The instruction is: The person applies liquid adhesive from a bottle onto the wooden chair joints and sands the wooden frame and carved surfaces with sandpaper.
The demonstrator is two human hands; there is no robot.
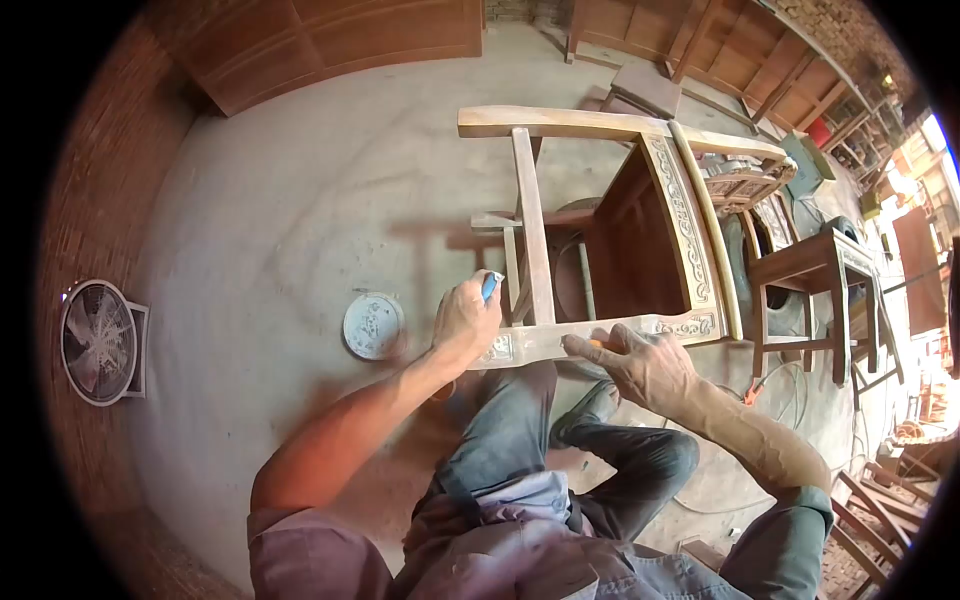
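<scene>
A carved wooden chair (540,250) lies on its side in front of me, its near leg (540,342) running across above my knees. My left hand (466,316) is closed around a small blue tool (490,286) near the left end of that leg, beside a small carved patch. On the right, my right hand (640,366) rests at the near leg, fingers bent around a small orange-brown object (597,344), mostly hidden by the fingers. A carved apron panel (682,220) with scrollwork joins the legs at the chair's right side.
A round whitish lid or dish (374,326) lies on the floor left of the chair. A fan (102,342) stands by the brick wall. Another wooden stool (815,280) is at the right. Large wooden panels (340,45) line the back, and wood pieces (880,515) lie lower right.
</scene>
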